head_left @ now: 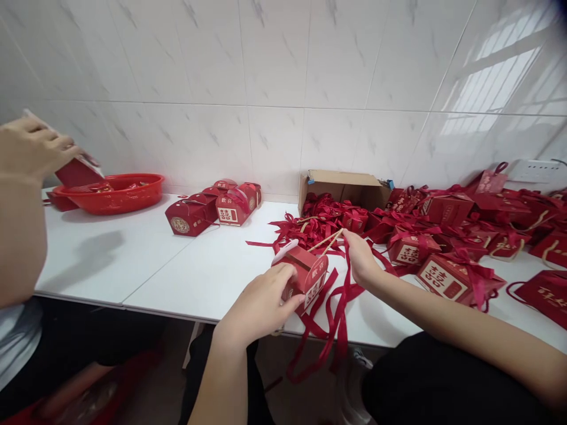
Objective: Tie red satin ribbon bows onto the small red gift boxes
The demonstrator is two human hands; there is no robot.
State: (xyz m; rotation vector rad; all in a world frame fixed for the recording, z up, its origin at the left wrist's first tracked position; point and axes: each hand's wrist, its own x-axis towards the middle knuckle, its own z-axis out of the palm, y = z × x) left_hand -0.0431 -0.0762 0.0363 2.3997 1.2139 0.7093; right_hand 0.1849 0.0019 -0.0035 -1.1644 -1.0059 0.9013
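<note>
My left hand is closed around the near side of a small red gift box with gold and white lettering, close to the table's front edge. From the box's top a thin yellowish cord runs up taut to my right hand, whose fingers pinch its end. A long dark red ribbon hangs beneath my right fingers and over the table edge; whether they also grip it I cannot tell. Behind the box lies a tangled heap of red ribbons.
An open cardboard box stands against the tiled wall. Many ribboned gift boxes crowd the right side. Several closed boxes sit left of centre. At far left, a co-worker's hand tilts a red box over a red basin.
</note>
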